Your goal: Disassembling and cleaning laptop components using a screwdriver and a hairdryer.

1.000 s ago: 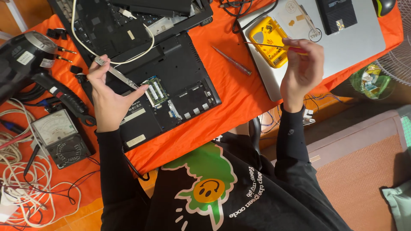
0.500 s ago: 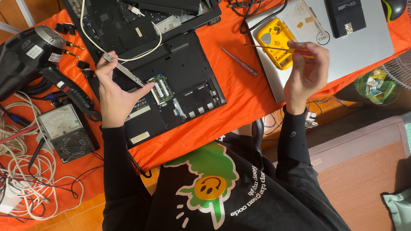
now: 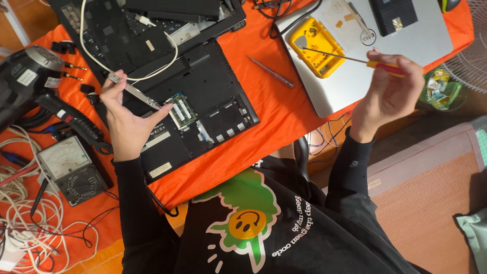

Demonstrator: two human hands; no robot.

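Orange cloth (image 3: pixel 284 116) covers the table, and on it lies a black laptop (image 3: pixel 203 111) turned bottom up with its cover off, a green memory card (image 3: pixel 181 109) showing in the open bay. A silver laptop (image 3: pixel 416 45) sits closed to the right with a yellow parts tray (image 3: pixel 315 46) on its lid. The left hand (image 3: pixel 127 122) pinches a thin metal strip (image 3: pixel 134 90) between fingertip and thumb, just above the open bay; if it slips, it could drop onto the bare boards and scratch or short something. The right hand (image 3: pixel 388 91) is closed around a red-handled screwdriver (image 3: pixel 355 60), its shaft reaching over the tray; a careless swing could knock small screws out. Whether the tip touches the tray is hard to tell. The tray's contents are too small to make out, and the upper laptop half is cut off.
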